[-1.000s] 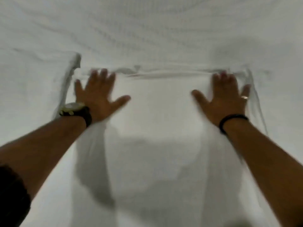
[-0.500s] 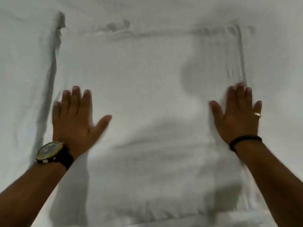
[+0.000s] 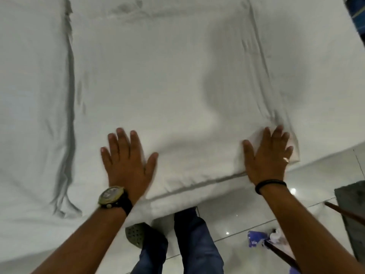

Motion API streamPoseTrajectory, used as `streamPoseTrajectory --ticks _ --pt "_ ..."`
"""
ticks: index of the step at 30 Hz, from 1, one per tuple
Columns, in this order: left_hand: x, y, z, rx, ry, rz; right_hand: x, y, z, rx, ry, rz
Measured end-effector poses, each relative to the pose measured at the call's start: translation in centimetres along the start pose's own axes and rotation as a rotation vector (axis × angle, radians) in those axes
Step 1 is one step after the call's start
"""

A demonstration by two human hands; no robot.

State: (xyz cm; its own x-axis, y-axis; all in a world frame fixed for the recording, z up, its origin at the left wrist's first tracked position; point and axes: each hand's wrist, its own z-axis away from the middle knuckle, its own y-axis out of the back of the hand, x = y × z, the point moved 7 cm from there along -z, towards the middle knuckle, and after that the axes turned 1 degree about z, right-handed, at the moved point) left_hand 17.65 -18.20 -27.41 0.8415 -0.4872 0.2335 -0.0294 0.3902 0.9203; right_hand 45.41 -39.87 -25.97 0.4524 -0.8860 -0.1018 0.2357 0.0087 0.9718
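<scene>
Your left hand (image 3: 127, 161) and right hand (image 3: 269, 157) lie palm-down on the folded white sheet (image 3: 167, 86), fingers straight and fanned, gripping nothing. The sheet lies flat on a white-covered bed (image 3: 25, 76).

White on white makes the sheet's outline hard to follow. Only a dark crease marks its left border, and its far border dissolves into blurred wrinkles close to the top of the frame. Your right palm covers part of the sheet's near right corner, and your left hand is smeared by motion. A watch (image 3: 111, 196) sits on the left wrist; a black band (image 3: 270, 184) on the right wrist and a ring (image 3: 286, 159) show on that hand.

Past the sheet's far right corner a blue object (image 3: 355, 12) is cut off by the frame. Off its near right corner stands a dark grey block (image 3: 353, 214), also cropped and not identifiable, crossed by a dark stick (image 3: 343, 210). Nearer you than that corner lies a purple packet (image 3: 256, 241), its lettering mostly unreadable. Below the sheet's near hem, jeans (image 3: 195, 244) and a green perforated shoe (image 3: 138, 234) are partly hidden by the bed and your arms.

That near hem runs just inside the bed's near edge. A wide stretch of bedcover lies left of the sheet, a narrower strip to its right, and glossy floor tiles (image 3: 237, 214) show below its hem.
</scene>
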Motion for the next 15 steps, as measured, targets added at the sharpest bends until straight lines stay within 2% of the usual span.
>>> streamPoseTrajectory --ticks 2,4,5,7,10,15 --pt "2.9 -1.2 1.0 -0.038 -0.095 0.011 -4.3 -1.1 2.1 0.008 0.162 -0.052" --pt "2.2 -1.1 2.3 -0.037 -0.214 -0.054 -9.1 -2.8 4.8 -0.034 0.399 -0.006" --pt "1.0 -1.0 2.7 -0.038 -0.213 -0.08 -9.8 -3.3 5.4 -0.051 0.421 0.036" --pt "-3.0 0.1 3.4 -0.04 -0.118 -0.089 -9.7 -3.7 5.2 -0.041 0.313 0.036" --pt "-6.6 2.7 3.4 0.005 -0.041 -0.079 -10.4 -3.0 4.4 -0.09 0.103 -0.113" --pt "-12.1 8.6 1.4 0.154 0.054 -0.068 -24.1 0.1 6.8 -0.164 0.262 -0.593"
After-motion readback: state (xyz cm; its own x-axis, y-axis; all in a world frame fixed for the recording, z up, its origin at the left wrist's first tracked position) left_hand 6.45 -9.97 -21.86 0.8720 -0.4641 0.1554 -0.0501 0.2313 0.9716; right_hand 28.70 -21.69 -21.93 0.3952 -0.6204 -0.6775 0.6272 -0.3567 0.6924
